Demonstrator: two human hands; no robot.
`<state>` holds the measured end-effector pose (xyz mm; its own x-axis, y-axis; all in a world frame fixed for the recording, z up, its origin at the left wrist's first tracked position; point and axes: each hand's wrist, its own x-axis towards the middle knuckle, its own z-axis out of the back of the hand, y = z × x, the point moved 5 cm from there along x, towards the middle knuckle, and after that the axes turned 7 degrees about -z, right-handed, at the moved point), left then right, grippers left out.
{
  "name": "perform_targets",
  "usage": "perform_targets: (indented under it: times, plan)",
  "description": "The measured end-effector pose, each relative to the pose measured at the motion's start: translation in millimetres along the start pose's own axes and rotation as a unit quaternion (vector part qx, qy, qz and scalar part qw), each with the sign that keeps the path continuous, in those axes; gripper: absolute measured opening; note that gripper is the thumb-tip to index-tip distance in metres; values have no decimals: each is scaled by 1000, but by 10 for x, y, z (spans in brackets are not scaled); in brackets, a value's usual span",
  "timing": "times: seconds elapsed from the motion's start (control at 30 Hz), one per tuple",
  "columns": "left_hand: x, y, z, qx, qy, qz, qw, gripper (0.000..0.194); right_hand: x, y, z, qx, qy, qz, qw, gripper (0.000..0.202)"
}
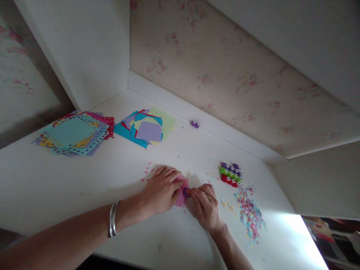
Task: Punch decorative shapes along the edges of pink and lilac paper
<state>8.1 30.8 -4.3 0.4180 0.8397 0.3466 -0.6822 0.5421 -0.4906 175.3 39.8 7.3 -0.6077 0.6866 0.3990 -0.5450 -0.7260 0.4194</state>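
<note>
A small sheet of pink paper [181, 198] lies on the white table in front of me. My left hand [161, 189], with a silver bangle on its wrist, rests over the sheet's left side. Its fingers are bent, and the thumb presses at the paper. From the right, my right hand [205, 204] pinches a small purple craft punch [186, 192] at the paper's right edge. The fingers hide part of the punch, so I cannot tell whether it is pressed down. Pink paper bits [146, 172] are scattered beyond my left hand.
Punched-edge paper squares [70, 131] are piled at the left, beside plain coloured sheets [149, 131]. Two purple punches or figures with eyes [195, 124] stand near the wall. At the right are several purple, green and red ones [231, 174] and a heap of confetti [249, 213].
</note>
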Motion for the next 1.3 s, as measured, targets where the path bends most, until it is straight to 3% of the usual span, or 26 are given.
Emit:
perform_targets:
  times: [0.23, 0.43, 0.7, 0.83, 1.0, 1.07, 1.17, 1.3]
  plan:
    - [-4, -25, 23, 2, 4, -5, 1000, 18, -79, 17, -54, 54, -38, -41, 997, 25]
    - [-3, -5, 13, 0, 9, -7, 1000, 20, -287, -229, 157, 7, -70, -112, 991, 29]
    - [-3, 12, 10, 1, 23, -4, 1000, 25, -383, -417, 338, -16, -39, -197, 979, 17]
    - [-6, 33, -15, 14, 28, 13, 999, 29, -266, -558, 391, 65, -28, -260, 963, 14]
    - [-2, 53, -41, 28, 22, 11, 999, 32, -40, -1196, 753, 157, -90, -330, 926, 31]
    - [0, 53, -45, 25, 19, 5, 999, 33, 52, -1556, 1001, 84, -125, -352, 924, 39]
    - [0, 51, -44, 26, 16, -2, 1000, 33, 182, -2044, 1305, 25, -130, -374, 918, 37]
    - [-2, 54, -35, 26, 9, 2, 1000, 33, 283, -2432, 1449, -36, -82, -380, 921, 23]
